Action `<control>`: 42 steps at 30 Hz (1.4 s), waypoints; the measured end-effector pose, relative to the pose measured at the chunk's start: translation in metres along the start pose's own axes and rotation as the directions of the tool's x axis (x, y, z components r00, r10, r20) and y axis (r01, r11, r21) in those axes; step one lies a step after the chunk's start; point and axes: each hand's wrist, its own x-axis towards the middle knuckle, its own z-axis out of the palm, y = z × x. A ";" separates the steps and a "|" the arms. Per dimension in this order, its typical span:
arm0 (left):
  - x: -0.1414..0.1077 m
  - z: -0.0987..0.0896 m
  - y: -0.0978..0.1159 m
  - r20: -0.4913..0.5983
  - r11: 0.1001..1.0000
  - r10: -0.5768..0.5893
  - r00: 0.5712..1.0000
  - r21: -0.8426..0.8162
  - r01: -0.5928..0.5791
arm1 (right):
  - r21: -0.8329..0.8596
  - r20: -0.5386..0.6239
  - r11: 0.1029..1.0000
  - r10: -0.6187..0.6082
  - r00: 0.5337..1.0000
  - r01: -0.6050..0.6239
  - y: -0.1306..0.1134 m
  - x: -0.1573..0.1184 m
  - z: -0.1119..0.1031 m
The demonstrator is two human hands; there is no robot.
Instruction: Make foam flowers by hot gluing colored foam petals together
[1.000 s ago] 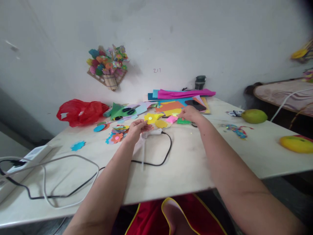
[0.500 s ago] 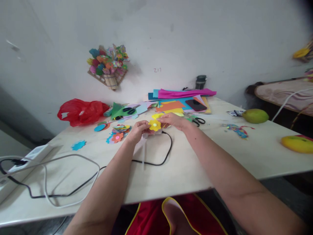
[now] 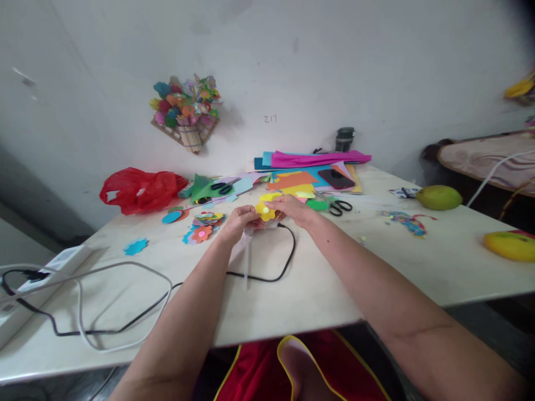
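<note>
your left hand [image 3: 243,219] holds the yellow flower [image 3: 260,208] by its left edge, with fingers pinched narrow; your right hand [image 3: 293,209] also grips it closely, at the right side. so the flower is between your two hands, over the table, probably in order that its pale centre [image 3: 266,210] faces you and the edges are steady. the cut flowers [image 3: 201,234] lie near your left hand, perhaps for easy reaching. the white table [image 3: 309,303] carries also scissors [image 3: 333,203], a phone [image 3: 336,179] and coloured sheets [image 3: 290,181]. behind it, a bouquet [image 3: 186,108] hangs on the pale wall [image 3: 317,72].
</note>
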 end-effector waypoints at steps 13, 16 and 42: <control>0.000 0.000 0.001 0.002 0.999 0.007 1.000 0.040 -0.007 | 0.002 0.032 1.000 -0.004 0.999 0.004 0.001 -0.001 0.002; -0.001 0.000 0.002 -0.006 0.999 0.010 1.000 0.039 -0.010 | 0.003 0.069 1.000 -0.004 0.998 0.004 0.002 -0.001 0.000; 0.000 0.002 0.003 0.018 0.991 -0.013 1.000 0.130 0.010 | -0.035 -0.018 0.999 0.007 1.000 -0.008 -0.006 -0.004 0.006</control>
